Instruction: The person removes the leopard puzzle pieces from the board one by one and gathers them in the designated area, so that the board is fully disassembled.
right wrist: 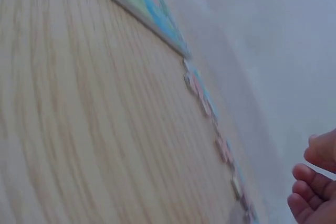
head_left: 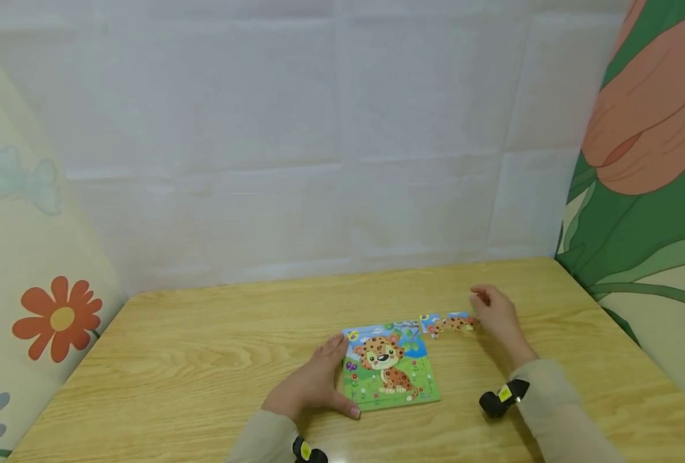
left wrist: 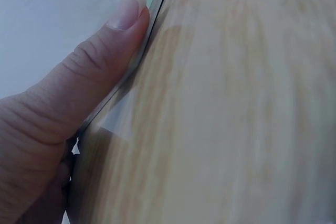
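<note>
A square puzzle board [head_left: 371, 386] lies flat on the table, printed with a spotted leopard cub on green grass under blue sky. My left hand [head_left: 310, 382] rests against its left side, fingers near the far left corner and thumb by the near left corner. In the left wrist view, the straight thumb [left wrist: 89, 69] lies along the board's edge. Beyond the board's far right corner, several loose puzzle pieces [head_left: 455, 323] form a short row. Over the right end of that row hovers my right hand [head_left: 498, 321]. Its fingers [right wrist: 304, 190] curl loosely in the right wrist view, with nothing visible between them.
The light wooden table [head_left: 191, 373] extends around the board. A white cloth [head_left: 342, 161] hangs behind its far edge. Panels with a printed red flower [head_left: 58, 318] and a large pink bloom [head_left: 655, 109] stand at the left and right.
</note>
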`<action>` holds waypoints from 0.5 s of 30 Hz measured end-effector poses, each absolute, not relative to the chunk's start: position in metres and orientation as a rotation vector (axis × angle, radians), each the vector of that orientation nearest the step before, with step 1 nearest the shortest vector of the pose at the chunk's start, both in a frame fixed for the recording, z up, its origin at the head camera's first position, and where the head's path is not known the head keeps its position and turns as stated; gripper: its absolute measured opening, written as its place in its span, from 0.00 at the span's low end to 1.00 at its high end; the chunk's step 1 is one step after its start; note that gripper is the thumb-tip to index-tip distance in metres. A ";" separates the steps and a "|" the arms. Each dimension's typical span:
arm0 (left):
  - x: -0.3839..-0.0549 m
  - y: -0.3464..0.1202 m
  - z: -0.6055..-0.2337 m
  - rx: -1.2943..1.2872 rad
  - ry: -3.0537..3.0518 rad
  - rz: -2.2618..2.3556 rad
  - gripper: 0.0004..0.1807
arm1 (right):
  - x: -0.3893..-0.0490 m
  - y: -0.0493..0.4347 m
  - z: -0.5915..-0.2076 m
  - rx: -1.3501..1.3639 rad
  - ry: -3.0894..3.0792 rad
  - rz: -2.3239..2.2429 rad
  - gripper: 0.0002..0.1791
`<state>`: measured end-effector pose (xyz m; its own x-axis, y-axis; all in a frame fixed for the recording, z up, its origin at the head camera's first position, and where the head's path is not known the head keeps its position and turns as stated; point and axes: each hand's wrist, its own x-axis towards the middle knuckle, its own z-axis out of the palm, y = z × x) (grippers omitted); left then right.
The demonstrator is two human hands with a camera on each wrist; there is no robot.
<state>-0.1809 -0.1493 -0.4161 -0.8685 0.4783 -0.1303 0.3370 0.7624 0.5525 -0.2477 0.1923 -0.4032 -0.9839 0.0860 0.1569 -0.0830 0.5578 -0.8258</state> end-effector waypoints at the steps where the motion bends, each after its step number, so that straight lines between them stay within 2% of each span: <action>1: -0.181 -0.149 -0.416 0.632 2.697 0.770 0.69 | -0.247 0.189 -0.402 0.002 -2.613 1.416 0.19; 15: -0.179 -0.149 -0.414 0.640 2.689 0.807 0.70 | -0.233 0.146 -0.395 0.212 -2.565 1.507 0.17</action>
